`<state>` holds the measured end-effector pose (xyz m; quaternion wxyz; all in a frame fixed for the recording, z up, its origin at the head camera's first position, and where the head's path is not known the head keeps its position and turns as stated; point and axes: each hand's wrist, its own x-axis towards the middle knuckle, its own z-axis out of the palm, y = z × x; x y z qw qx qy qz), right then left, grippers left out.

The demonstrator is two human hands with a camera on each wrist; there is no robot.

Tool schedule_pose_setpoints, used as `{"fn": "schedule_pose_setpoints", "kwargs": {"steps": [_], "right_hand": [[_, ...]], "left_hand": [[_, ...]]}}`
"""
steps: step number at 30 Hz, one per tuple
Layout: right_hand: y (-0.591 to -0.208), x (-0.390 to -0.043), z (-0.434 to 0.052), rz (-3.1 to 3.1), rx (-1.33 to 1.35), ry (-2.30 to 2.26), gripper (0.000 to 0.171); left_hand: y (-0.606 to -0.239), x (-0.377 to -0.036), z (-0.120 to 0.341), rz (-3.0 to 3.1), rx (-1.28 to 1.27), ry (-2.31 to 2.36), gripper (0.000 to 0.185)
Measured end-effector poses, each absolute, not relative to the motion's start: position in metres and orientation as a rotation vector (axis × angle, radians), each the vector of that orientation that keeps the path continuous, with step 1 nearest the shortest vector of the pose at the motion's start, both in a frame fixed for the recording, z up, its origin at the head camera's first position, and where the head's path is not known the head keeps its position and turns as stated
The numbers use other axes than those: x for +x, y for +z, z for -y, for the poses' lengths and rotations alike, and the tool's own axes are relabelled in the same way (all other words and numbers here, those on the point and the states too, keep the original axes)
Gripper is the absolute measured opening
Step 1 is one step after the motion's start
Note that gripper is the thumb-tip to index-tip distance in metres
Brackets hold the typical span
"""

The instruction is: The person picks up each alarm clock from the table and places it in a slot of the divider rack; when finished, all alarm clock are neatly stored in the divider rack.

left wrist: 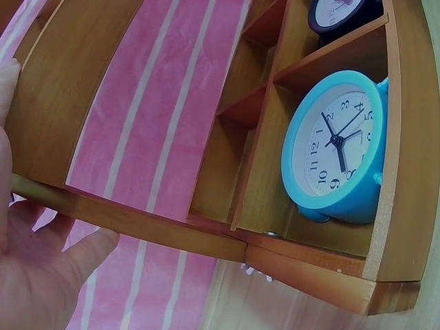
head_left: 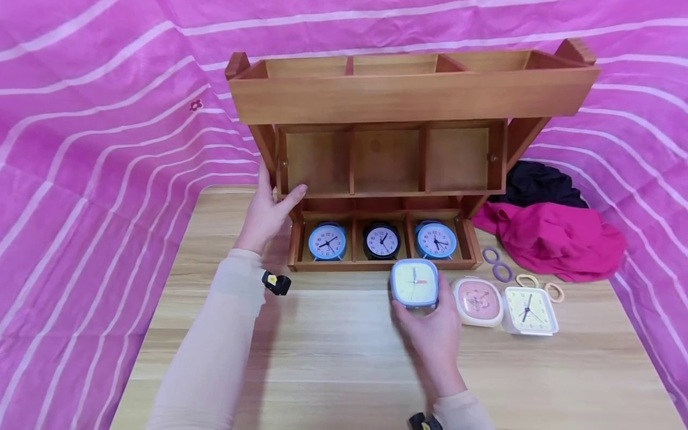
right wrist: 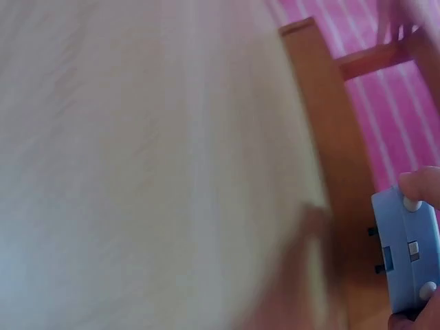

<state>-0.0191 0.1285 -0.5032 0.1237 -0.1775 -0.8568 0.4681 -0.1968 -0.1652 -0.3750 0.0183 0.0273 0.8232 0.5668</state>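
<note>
My right hand [head_left: 432, 331] holds a light-blue square alarm clock [head_left: 414, 282], its dial facing up, just in front of the rack's bottom row. In the right wrist view a finger and the thumb pinch that clock [right wrist: 407, 251] at opposite sides. My left hand [head_left: 269, 209] grips the left side of a tiered wooden rack [head_left: 414, 95], thumb at the front of the middle tier and fingers partly hidden behind the side post. In the bottom compartments stand a blue round clock [head_left: 327, 241], a black round clock [head_left: 381, 241] and another blue round clock [head_left: 436, 240].
Right of my right hand lie a pink-faced clock [head_left: 478, 301] and a white square clock [head_left: 530, 310]. Behind them are purple rings [head_left: 502, 272], a yellow ring [head_left: 527, 280] and a beige ring [head_left: 554, 292]. Pink cloth [head_left: 553, 239] and black cloth [head_left: 537, 184] lie beside the rack.
</note>
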Motion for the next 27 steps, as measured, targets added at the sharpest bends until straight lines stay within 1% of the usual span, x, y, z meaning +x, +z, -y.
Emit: {"fn": "schedule_pose_setpoints", "kwargs": {"steps": [6,12,19,22,27], "right_hand": [[-0.470,-0.027,-0.109,2.354,-0.311,1.370,0.112],[-0.431,-0.046,-0.083,2.212,-0.158,1.374,0.111],[-0.404,-0.091,-0.040,2.057,0.014,1.428,0.106],[-0.396,-0.111,-0.023,2.029,0.037,1.461,0.106],[-0.384,-0.144,0.001,1.971,0.082,1.447,0.107]], "left_hand": [[-0.394,-0.208,0.173,-2.602,0.091,1.719,0.101],[-0.398,-0.214,0.174,-2.591,0.111,1.735,0.101],[-0.403,-0.214,0.180,-2.593,0.174,1.764,0.097],[-0.395,-0.209,0.177,-2.592,0.212,1.781,0.096],[-0.397,-0.214,0.177,-2.593,0.271,1.762,0.096]]}}
